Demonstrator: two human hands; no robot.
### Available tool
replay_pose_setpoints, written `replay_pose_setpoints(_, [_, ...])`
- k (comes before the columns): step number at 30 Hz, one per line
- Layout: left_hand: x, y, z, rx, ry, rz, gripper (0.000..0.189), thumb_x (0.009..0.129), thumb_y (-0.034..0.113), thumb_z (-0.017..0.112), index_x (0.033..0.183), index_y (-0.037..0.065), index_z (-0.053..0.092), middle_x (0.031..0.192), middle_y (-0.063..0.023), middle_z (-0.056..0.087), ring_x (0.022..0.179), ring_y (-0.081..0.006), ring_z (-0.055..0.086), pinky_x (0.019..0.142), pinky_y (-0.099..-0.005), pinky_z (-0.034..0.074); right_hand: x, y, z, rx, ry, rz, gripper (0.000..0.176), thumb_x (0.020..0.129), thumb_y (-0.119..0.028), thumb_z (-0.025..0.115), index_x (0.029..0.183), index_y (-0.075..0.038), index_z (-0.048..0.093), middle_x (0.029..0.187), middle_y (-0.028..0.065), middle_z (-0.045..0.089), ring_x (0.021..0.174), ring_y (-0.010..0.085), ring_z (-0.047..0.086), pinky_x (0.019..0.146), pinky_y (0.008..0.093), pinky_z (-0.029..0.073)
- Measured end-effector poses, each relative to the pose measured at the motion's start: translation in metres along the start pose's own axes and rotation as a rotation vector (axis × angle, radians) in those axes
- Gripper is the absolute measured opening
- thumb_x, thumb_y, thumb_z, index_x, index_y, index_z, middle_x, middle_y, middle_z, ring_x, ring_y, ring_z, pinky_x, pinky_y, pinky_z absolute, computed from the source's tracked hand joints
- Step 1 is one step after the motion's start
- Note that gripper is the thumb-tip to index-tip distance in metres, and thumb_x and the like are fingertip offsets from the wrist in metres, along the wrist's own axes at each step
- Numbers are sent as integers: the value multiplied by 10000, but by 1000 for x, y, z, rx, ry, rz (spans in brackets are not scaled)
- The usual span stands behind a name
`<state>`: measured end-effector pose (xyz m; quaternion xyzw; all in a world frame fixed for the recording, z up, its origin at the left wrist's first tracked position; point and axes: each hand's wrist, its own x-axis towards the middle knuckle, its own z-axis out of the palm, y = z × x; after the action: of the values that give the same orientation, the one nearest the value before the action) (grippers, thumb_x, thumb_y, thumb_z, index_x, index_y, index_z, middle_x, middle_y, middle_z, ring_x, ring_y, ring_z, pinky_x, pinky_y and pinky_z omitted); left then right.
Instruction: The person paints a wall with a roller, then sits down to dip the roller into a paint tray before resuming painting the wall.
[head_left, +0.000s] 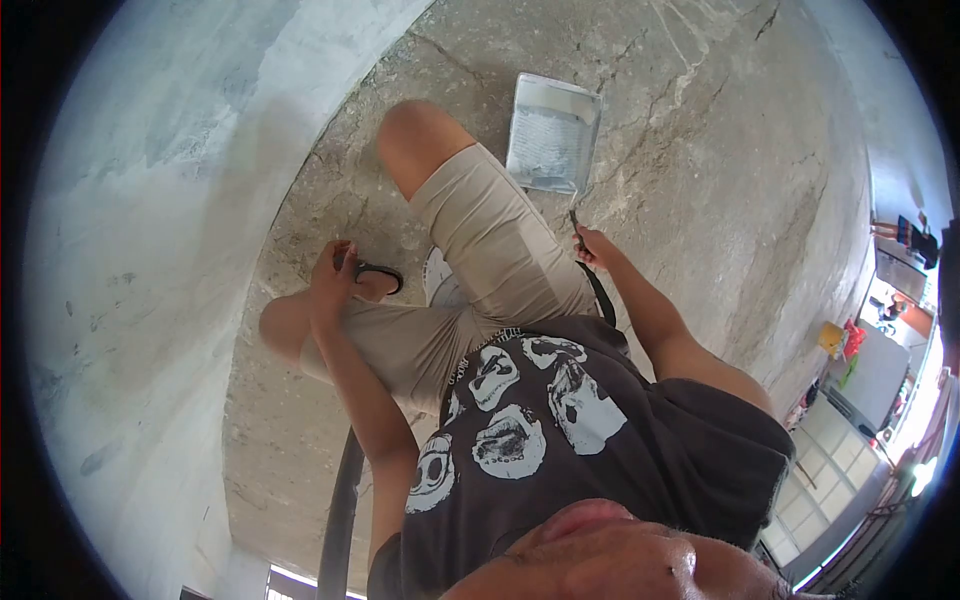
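Note:
My right hand (594,249) is closed round the dark handle of a paint roller (575,217). A thin rod runs from the handle toward the near corner of a paint tray (515,135); the roller's head is hard to make out against the tray. Pale, wet-looking paint (555,145) covers the tray's inside. My left hand (334,270) hangs by my left knee, close to a foot in a black flip-flop (385,274). Its fingers are loosely bent and apart, and I see nothing held in them.
A patchy whitish-blue wall (150,250) rises along my left side. The concrete floor (690,200) is cracked and stained. Off to the right, another person (915,238) stands near a yellow container (830,338) and household items. A dark bar (341,510) lies behind my left arm.

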<state>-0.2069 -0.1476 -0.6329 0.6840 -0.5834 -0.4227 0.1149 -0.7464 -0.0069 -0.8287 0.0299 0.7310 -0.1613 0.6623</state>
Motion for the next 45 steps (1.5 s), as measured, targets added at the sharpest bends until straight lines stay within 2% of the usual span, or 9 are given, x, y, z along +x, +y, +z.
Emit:
replay_pose_setpoints(7, [5,-14,1,-26,-9,-2,339,978,306,602,1167,26,620,1048,-162,702,965,-267,688,841,-368,520,43,-27,29,-33,111,-50,419,1008,-491,458,884,-94,514,689,57,537,484,127,429,392,277,304])
replay_pose_setpoints(16, [2,-16,5,-24,11,16,310,977,283,602,1152,28,624,1027,-151,704,943,-263,688,823,-362,520,63,-71,-9,246,24,-55,460,985,-499,525,1057,-45,525,889,134,647,556,147,510,432,270,387])
replay_pose_setpoints(20, [5,-12,5,-45,-10,-72,299,977,271,599,1142,23,630,1010,-146,703,893,-246,685,800,-345,521,80,-95,-11,43,57,-108,338,941,-303,630,1075,-2,554,843,146,633,574,191,557,459,307,472])
replay_pose_setpoints(22, [8,-19,7,-48,3,-27,291,975,266,602,1139,28,633,1003,-144,702,870,-240,680,784,-344,519,94,-103,-17,-260,170,-337,311,869,-212,646,1067,21,588,793,148,644,592,211,621,500,336,533])
replay_pose_setpoints(25, [5,-13,8,-38,17,-3,278,970,262,610,1134,39,638,995,-140,701,838,-233,672,757,-347,515,99,-135,-22,-588,302,-393,339,816,-168,644,1074,48,603,777,163,666,601,223,670,527,351,565])
replay_pose_setpoints(31, [9,-16,8,-5,1,-40,272,962,273,624,1120,53,642,984,-126,699,809,-224,663,724,-351,506,141,-179,-16,-673,573,-723,367,816,-128,632,1132,53,586,747,171,675,583,225,680,460,365,538])
replay_pose_setpoints(37, [10,-11,7,-17,-3,-59,281,957,289,630,1116,58,643,971,-123,696,812,-221,659,722,-346,500,140,-210,-9,-314,435,-436,175,836,-93,593,917,60,613,665,155,619,533,228,633,428,366,512])
replay_pose_setpoints(40, [13,-16,9,12,7,-55,291,955,298,635,1115,54,642,964,-125,697,818,-228,663,723,-346,503,142,-201,-7,-398,399,-350,168,865,-121,611,813,39,601,664,130,608,539,219,624,433,367,495])
replay_pose_setpoints(45, [11,-11,7,17,3,-58,292,953,296,637,1108,48,643,952,-127,699,825,-232,666,739,-344,507,117,-162,3,-429,217,-230,218,888,-203,662,844,4,607,691,101,618,572,204,636,460,368,491])
